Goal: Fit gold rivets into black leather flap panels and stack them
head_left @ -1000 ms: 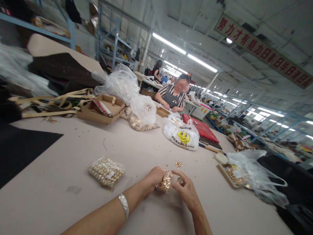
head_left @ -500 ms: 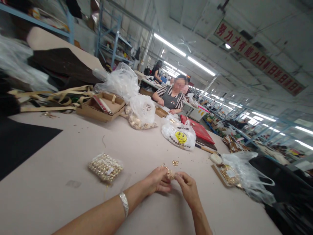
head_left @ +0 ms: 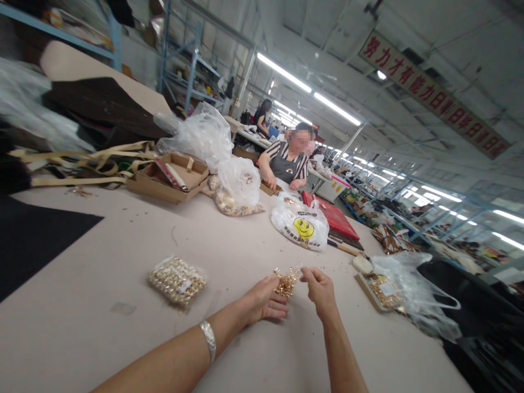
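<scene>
Worn on head, looking forward and down over tabletop (head_left: pixel 94 349) close below; tilted sideways, reaching distant ceiling (head_left: pixel 327 33).

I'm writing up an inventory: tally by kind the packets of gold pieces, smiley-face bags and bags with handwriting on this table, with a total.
Packets of gold pieces: 3 (one in the left hand, a loose packet, a boxed packet)
Smiley-face bag: 1
Bag with handwriting: 1
Total: 5
</scene>
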### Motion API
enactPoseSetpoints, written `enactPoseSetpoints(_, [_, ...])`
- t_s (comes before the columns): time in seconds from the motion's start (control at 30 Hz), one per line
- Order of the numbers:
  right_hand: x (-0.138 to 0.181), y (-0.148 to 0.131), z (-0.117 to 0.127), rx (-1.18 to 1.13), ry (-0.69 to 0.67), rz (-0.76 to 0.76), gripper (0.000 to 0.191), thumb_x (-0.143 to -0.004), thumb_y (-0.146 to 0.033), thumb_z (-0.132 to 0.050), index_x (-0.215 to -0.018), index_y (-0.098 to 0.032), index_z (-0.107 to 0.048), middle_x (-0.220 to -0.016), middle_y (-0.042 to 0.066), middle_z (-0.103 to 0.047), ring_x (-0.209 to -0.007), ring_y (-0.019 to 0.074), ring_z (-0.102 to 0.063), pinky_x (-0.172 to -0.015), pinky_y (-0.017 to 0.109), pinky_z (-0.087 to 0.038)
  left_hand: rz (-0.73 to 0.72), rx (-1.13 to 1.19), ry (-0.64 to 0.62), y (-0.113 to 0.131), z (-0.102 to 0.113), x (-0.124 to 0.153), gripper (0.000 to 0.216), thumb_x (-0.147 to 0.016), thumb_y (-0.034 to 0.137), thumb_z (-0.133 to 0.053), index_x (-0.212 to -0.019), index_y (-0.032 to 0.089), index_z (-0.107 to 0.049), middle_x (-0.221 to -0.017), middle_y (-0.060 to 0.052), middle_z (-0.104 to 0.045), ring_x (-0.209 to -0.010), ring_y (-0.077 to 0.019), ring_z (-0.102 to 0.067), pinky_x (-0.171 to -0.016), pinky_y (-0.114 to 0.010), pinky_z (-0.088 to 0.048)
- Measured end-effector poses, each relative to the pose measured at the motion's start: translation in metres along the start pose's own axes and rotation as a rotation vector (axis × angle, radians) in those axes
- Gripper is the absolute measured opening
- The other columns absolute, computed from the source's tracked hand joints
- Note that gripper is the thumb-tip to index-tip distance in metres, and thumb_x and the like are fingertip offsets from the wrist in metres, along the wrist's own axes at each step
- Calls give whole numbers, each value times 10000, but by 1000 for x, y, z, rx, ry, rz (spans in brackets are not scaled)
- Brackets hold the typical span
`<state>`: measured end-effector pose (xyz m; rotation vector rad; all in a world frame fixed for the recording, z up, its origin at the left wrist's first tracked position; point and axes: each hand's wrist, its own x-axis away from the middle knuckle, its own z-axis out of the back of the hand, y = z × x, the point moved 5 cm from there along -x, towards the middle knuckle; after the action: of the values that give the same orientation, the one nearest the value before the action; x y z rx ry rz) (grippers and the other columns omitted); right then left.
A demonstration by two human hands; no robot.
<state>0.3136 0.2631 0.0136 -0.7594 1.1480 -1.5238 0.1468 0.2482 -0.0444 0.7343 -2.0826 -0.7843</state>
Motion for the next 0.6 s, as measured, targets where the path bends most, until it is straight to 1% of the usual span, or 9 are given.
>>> enactPoseSetpoints(0.07, [-3,1,0,-17,12,-15,480,-731,-619,-687,-702,-143,-631,-590,-15,-580,-394,36,-257,-368,201,-181,7,4,2,0,0,0,469,-982,521,-272,-1244,166,-431,-868,-116,-636,-664,-227,-693,-696,-361,-580])
enactPoseSetpoints(0.2, [-6,1,-1,-59,12,-37,507,-672,-633,-729,-689,-138,-618,-612,1,-595,-389,32,-274,-354,195,-176,3,15,3,0,0,0,485,-974,536,-296,-1237,157,-448,-869,-127,-639,-670,-229,-692,-700,-355,-582])
enactPoseSetpoints(0.33, [-2,-2,5,-142,42,-60,545,-671,-674,-702,-765,-147,-597,-650,7,-603,-386,21,-243,-354,185,-179,-8,24,0,-1,1,0,521,-965,562,-325,-1304,173,-396,-874,-133,-648,-692,-241,-699,-700,-361,-585])
enactPoseSetpoints(0.47, [10,-6,22,-191,55,-62,572,-696,-696,-655,-857,-150,-597,-649,-12,-565,-393,21,-225,-363,183,-206,-41,-1,10,-1,1,0,532,-972,553,-339,-1396,235,-290,-865,-109,-641,-692,-234,-707,-677,-345,-583])
enactPoseSetpoints(0.6, [27,-9,44,-154,84,-29,558,-761,-691,-579,-891,-149,-604,-668,-18,-548,-395,29,-219,-367,196,-225,-85,-47,8,1,-1,2,524,-987,492,-376,-1447,296,-218,-851,-69,-621,-689,-216,-712,-674,-331,-581])
